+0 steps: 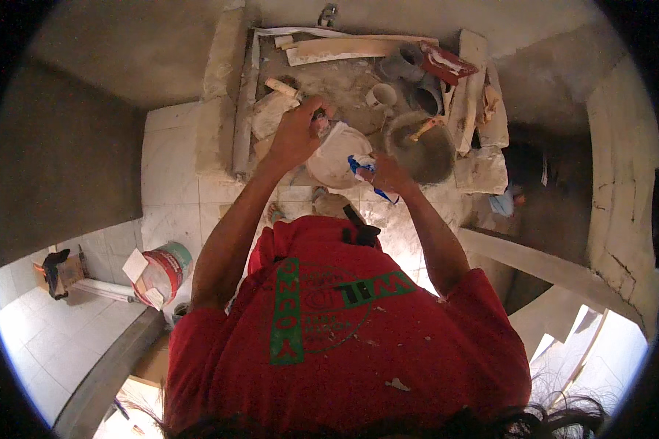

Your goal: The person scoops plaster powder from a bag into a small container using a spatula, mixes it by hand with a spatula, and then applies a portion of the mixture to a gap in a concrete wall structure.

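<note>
My left hand is raised over the left rim of a round whitish tub, its fingers curled in. Whatever is between them is too small and blurred to name. My right hand grips a crumpled blue-and-white plastic packet at the tub's right edge. Pale material shows inside the tub. Just right of it stands a dark round basin of grey stuff, with a wooden-handled tool lying across it. Beyond my left hand rests a tool with a wooden handle.
A pale cup stands behind the tub. Farther back lie wood strips, dark pots and a red-brown block-like tool. Rough masonry edges flank this dusty surface. A red-and-green bucket stands at lower left.
</note>
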`<move>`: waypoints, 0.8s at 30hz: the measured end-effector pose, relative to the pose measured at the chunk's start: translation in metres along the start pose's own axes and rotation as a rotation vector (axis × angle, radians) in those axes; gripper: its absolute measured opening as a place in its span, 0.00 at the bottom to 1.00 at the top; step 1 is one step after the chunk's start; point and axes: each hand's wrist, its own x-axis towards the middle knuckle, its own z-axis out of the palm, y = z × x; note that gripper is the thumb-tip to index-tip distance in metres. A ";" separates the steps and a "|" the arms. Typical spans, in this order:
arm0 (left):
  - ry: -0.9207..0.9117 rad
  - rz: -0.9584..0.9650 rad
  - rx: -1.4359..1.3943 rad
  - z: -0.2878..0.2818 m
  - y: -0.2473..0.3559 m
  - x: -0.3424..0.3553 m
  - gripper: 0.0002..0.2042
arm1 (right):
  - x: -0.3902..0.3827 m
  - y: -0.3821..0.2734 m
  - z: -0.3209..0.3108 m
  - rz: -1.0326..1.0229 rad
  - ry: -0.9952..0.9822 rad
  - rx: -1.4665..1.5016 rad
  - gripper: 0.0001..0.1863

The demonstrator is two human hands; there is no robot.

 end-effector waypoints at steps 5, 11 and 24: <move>0.051 0.044 0.061 -0.017 0.015 -0.002 0.12 | 0.027 -0.004 0.000 -0.016 -0.103 -0.026 0.34; 0.117 0.050 -0.005 -0.025 0.029 0.001 0.13 | 0.036 -0.017 -0.012 -0.036 -0.149 -0.172 0.32; 0.148 0.032 0.003 -0.032 0.044 0.001 0.12 | 0.058 -0.020 0.010 -0.054 -0.164 -0.152 0.31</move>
